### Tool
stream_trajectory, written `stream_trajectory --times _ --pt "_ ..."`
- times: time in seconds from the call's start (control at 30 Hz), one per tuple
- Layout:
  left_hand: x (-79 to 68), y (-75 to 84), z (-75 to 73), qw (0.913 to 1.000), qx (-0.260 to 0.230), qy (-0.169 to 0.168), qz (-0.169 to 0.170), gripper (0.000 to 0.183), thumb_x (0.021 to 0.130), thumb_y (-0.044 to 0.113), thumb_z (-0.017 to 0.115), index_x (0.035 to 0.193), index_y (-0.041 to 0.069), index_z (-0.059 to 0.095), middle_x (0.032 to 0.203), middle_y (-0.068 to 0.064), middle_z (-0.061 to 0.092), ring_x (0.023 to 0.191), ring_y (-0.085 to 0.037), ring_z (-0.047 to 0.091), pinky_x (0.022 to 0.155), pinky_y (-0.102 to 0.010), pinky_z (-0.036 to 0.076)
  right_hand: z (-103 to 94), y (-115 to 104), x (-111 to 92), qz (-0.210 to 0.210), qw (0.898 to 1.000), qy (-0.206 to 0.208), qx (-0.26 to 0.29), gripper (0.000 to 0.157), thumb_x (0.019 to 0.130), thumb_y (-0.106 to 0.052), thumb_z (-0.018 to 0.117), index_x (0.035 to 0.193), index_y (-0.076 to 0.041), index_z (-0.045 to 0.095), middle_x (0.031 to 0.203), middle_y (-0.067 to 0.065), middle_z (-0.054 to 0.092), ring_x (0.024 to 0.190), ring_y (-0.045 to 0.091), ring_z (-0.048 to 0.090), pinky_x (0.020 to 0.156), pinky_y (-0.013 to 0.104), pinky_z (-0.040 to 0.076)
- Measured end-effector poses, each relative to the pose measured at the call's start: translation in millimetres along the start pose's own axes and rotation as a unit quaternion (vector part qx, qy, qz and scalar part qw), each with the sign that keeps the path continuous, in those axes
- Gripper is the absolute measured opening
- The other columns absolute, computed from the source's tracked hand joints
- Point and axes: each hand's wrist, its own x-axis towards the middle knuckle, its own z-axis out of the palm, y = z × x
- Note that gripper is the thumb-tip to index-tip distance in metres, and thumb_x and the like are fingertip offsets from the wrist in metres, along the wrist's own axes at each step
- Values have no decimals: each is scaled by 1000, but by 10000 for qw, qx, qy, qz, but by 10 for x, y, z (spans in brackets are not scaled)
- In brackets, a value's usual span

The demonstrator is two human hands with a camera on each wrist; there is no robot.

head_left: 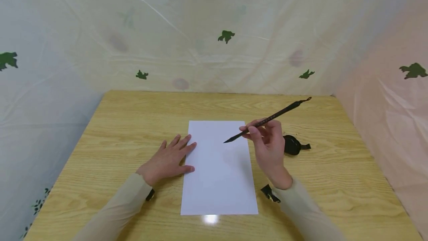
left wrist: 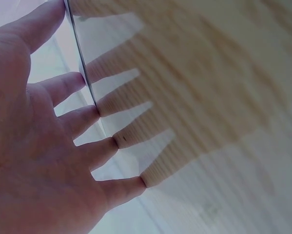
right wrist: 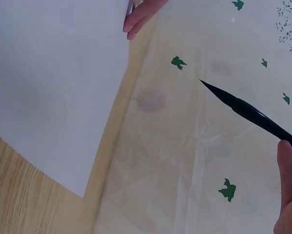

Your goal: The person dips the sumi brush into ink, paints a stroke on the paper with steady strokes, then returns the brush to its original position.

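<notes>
A white sheet of paper (head_left: 217,181) lies on the wooden table in the head view. My left hand (head_left: 168,159) rests at its left edge, fingers spread and straight, with fingertips on the paper. In the left wrist view the left hand (left wrist: 63,141) shows from the palm side, its fingertips against the glossy tabletop. My right hand (head_left: 269,148) pinches a dark calligraphy brush (head_left: 275,115) by its handle, over the paper's upper right part. The brush slants, its black pointed tip down to the left. In the right wrist view the brush (right wrist: 253,114) points away from the fingers.
A small round black dish (head_left: 292,145) with a short handle stands on the table (head_left: 334,181), just right of my right hand. Pale curtains (head_left: 200,47) with green leaf-like prints enclose the table's back and sides. Dark wrist straps show at both sleeves.
</notes>
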Motion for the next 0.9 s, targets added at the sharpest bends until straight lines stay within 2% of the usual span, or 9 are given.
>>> stream_trajectory --times 0.2,0.43,0.57,0.8,0.9 --pt "-6 6 0 10000 37 -40 -53 79 99 51 67 162 14 38 171 -12 21 156 -45 15 115 -75 17 125 52 -20 138 9995 -215 -192 44 101 -15 62 113 20 39 104 10 67 96 15 75 78 31 61" --pt "-8 11 -5 10000 -35 -23 -86 79 98 52 67 162 16 38 172 -11 19 156 -44 13 116 -75 15 272 92 -43 274 9980 -377 -431 34 102 -11 61 114 15 43 99 27 63 97 11 74 78 32 62" --pt "-8 15 -3 10000 -2 -5 -94 79 98 52 67 162 16 39 172 -11 20 156 -44 14 115 -75 16 345 119 -61 411 9964 -475 -569 31 101 -11 62 116 11 45 98 27 64 96 12 74 77 34 62" --pt "-7 20 0 9999 25 -31 -155 79 97 53 67 162 16 39 172 -10 20 156 -43 14 116 -74 16 448 184 -95 520 9928 -707 -819 30 96 4 65 120 7 46 102 22 64 92 34 75 76 37 62" --pt "-7 16 2 9999 22 3 -132 79 97 54 67 162 16 39 172 -10 21 156 -43 15 115 -75 17 501 198 -103 595 9918 -715 -880 31 94 10 66 119 7 47 102 22 64 91 39 74 76 35 62"
